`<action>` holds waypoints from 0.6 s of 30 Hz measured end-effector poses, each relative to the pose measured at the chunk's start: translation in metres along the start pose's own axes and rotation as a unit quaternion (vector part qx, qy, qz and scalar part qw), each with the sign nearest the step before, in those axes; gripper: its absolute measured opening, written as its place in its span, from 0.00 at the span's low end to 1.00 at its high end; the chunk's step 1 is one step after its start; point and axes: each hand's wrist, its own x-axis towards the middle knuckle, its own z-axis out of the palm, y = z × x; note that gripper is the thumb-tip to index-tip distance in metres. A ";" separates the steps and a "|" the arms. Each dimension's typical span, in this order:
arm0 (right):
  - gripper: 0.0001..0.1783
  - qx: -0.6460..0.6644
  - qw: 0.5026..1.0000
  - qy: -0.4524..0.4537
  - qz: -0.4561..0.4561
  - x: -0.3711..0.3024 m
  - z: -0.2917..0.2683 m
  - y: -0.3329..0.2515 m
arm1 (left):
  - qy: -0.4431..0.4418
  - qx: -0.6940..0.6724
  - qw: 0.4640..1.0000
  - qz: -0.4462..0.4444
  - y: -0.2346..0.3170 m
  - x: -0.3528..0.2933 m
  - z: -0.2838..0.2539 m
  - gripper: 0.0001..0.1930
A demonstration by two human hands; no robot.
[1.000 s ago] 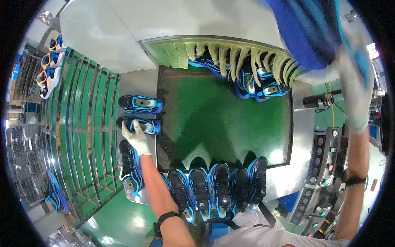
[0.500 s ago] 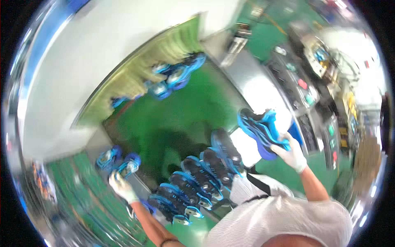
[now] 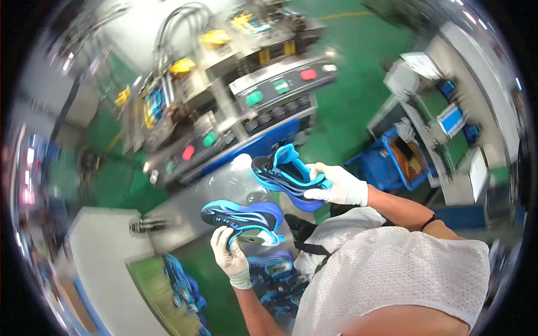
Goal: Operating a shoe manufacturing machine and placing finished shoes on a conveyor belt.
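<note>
In my right hand (image 3: 339, 187), gloved in white, is a black and blue sneaker (image 3: 283, 173) with a purple-blue sole, pinched at its heel. My left hand (image 3: 231, 259), gloved too, grips a second blue and black sneaker (image 3: 241, 213) by the edge of its opening. This shoe lies on its side in the air, its pale inside facing me. Both shoes are side by side above a shiny metal table (image 3: 185, 210), a small gap between them. Below my left forearm, several similar shoes (image 3: 274, 266) are partly hidden by my arm and body.
Beyond the table stands a machine (image 3: 269, 92) with green and red buttons, hoses and yellow parts. At the right are a blue bin (image 3: 372, 162) and a workbench (image 3: 426, 145). More shoes (image 3: 188, 288) sit by a curtained white housing (image 3: 109, 235) at lower left.
My view has turned right, toward the machine. My left hand has left the pair of shoes at the far left and now holds a shoe beside the right one. The right hand keeps its shoe.
</note>
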 end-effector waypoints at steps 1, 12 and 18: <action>0.28 -0.009 0.999 0.047 0.002 -0.019 -0.028 0.001 | -0.076 0.015 0.996 0.053 0.031 0.033 0.024 0.09; 0.21 0.135 0.803 0.580 -0.005 -0.211 -0.190 0.073 | -0.493 -0.078 0.783 0.371 0.236 0.125 0.381 0.14; 0.36 -0.081 0.619 0.753 0.206 -0.273 -0.248 0.108 | -0.610 -0.168 0.599 0.491 0.343 0.121 0.582 0.14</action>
